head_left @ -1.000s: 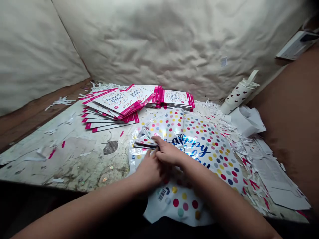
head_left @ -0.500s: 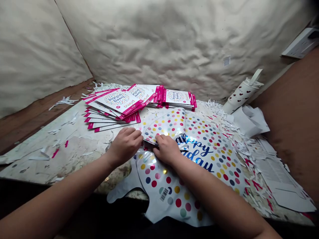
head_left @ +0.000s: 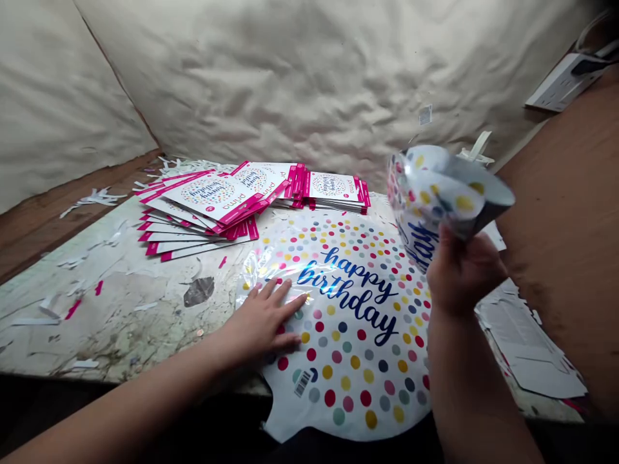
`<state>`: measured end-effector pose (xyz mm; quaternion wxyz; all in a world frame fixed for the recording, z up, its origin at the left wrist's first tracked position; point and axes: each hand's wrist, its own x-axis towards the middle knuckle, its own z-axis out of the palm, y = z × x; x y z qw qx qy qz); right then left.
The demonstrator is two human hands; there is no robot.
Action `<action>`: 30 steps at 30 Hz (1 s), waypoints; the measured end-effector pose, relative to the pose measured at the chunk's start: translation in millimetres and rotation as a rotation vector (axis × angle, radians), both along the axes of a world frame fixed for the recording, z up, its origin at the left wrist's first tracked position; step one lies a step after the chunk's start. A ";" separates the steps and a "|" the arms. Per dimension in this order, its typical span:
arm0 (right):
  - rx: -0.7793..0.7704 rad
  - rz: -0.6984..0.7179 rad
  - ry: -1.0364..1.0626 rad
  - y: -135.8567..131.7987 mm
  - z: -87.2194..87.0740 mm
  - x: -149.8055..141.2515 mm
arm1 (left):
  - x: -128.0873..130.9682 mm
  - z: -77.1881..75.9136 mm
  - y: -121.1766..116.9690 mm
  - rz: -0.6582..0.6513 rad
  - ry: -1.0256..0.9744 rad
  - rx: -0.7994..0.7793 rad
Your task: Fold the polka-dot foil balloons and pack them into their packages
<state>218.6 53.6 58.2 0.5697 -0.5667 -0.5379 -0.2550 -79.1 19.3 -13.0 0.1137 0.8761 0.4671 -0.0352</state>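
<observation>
Flat on the table's near edge lies a white foil balloon with coloured dots, blue "happy birthday" lettering and a barcode. My left hand rests on its left side, fingers spread. Raised at the right, my right hand is closed around a second foil balloon with the same dots, folded and curling over above the fist. Part of its blue lettering shows near my thumb. Whether the flat balloon is one sheet or several in a pile, I cannot tell.
Pink-edged printed packets lie in a fanned pile at the back left, with a smaller stack beside it. Paper shreds litter the table. White paper sheets lie at right, below a wall socket. The lifted balloon mostly hides a tumbler.
My right hand has lifted the folded balloon up and to the right, uncovering the flat balloon's lettering. My left hand has let go of the fold and spread out on the flat balloon.
</observation>
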 end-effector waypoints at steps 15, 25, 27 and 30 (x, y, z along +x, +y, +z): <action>-0.809 1.046 -0.495 -72.1 -108.7 22.0 | 50.5 28.9 53.3 -0.298 -0.113 0.289; -0.920 1.040 -0.407 -79.3 -103.8 29.2 | 101.3 -17.9 70.5 -0.382 -0.082 0.033; -1.025 1.113 -0.378 -76.1 -91.8 34.2 | 92.6 -18.4 75.2 -0.292 -0.074 0.024; -1.170 1.151 -0.138 -57.3 -73.1 43.4 | 86.6 -20.4 77.5 -0.227 -0.073 0.017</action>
